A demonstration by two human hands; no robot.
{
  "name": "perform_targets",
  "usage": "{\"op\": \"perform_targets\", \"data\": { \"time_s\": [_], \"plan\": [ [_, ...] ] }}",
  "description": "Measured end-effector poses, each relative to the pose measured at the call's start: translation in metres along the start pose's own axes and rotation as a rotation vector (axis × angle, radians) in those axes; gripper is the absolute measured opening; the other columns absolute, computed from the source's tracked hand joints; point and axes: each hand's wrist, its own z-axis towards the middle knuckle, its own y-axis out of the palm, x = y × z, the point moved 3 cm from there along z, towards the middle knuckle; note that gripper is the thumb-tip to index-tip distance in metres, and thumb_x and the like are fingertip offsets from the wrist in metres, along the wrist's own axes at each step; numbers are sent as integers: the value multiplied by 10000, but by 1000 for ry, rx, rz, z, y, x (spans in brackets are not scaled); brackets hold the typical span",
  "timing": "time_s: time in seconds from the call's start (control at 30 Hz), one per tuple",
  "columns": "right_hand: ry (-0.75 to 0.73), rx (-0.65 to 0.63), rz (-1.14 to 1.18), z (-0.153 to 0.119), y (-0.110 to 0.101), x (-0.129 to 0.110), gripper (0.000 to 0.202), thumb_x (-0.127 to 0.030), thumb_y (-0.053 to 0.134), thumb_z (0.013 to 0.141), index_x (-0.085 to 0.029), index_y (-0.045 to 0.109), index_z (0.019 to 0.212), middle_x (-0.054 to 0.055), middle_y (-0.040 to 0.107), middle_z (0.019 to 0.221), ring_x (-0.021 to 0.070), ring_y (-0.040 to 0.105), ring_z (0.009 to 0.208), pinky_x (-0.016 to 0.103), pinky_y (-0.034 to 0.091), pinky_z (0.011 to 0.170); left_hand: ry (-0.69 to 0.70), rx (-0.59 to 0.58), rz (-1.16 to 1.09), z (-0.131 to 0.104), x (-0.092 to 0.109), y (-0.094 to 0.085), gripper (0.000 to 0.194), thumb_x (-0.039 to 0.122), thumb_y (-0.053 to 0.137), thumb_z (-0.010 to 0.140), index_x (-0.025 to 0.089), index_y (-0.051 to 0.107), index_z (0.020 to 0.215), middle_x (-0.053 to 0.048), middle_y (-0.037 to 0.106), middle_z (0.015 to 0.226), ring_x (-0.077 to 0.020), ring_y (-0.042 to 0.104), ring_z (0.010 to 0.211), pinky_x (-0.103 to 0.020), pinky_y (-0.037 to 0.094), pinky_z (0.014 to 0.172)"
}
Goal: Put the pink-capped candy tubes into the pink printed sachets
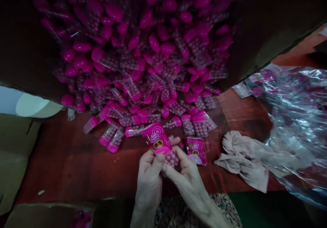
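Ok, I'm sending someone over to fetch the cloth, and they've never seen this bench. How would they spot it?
On the red-brown table, look right of the person's right hand. There, by the left edge of the shiny clear plastic, lies the cloth: crumpled, dull pinkish-beige fabric, set apart by its matte folds from the glossy plastic and the bright pink packet nearby.
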Motion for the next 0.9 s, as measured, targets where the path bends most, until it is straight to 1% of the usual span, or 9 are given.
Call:
{"op": "perform_targets", "data": {
  "time_s": [0.13,0.33,0.4,0.47,0.53,0.57,0.67,0.77,0.9],
  "plan": [
    [22,-42,69,0,3,-3,226,-350,610,812,-195,584,975,-10,593,825,128,533,746,236,464,686,29,34,-8,0,3,-2,229,286,582,808,187,715,966,-111,715,987,-258,597,1052,-381,458,900],
    [21,71,5,0,5,5,244,-374,612,786,-169,597,918,-2,589,740,148,557,723,256,482,672,-54,111,29,-4,-6,-6,224,294,600,796,177,722,943,-109,725,946,-248,625,998,-370,477,878],
    [37,12,44,0,2,4,244,-346,616,787,-176,590,960,7,599,808,145,565,758,256,487,696,-64,112,17,-3,-6,-8,216,286,616,783,168,724,928,-111,726,939,-243,637,965,-362,489,858],
    [72,-119,72,0,1,1,258,-328,614,799,-194,569,1015,-3,591,828,120,557,710,235,486,661,-57,105,0,-2,-3,-10,216,286,609,788,161,723,921,-117,720,968,-238,647,932,-352,506,824],
    [96,-232,73,0,0,-2,264,-337,576,837,-207,547,1065,-30,566,740,96,525,603,220,476,604,-34,97,-3,0,2,-13,219,295,600,793,159,721,914,-125,708,1012,-232,657,888,-337,525,773],
    [96,-251,66,-1,-1,-3,263,-345,546,859,-211,540,1085,-42,547,690,93,511,566,222,474,594,-21,92,1,1,5,-13,229,312,606,786,158,720,911,-131,700,1034,-232,662,864,-331,534,741],
    [47,-185,-12,-2,-3,-2,243,-364,510,881,-218,565,1067,-32,556,688,119,552,636,256,490,667,-2,73,19,4,9,-13,280,368,653,735,154,717,904,-148,684,1071,-243,668,821,-325,548,667],
    [56,-119,-182,-7,-4,2,246,-388,538,859,-232,606,1036,10,612,820,160,592,784,287,500,727,-28,116,21,5,6,-11,245,343,635,757,152,716,886,-132,716,976,-235,666,843,-324,539,711],
    [70,-35,-214,-16,-7,0,312,-397,567,832,-235,611,1095,16,617,775,159,612,699,251,517,592,-48,167,59,0,-1,-10,199,270,621,778,163,711,919,-104,723,957,-220,644,937,-323,497,830]
  ]
}}
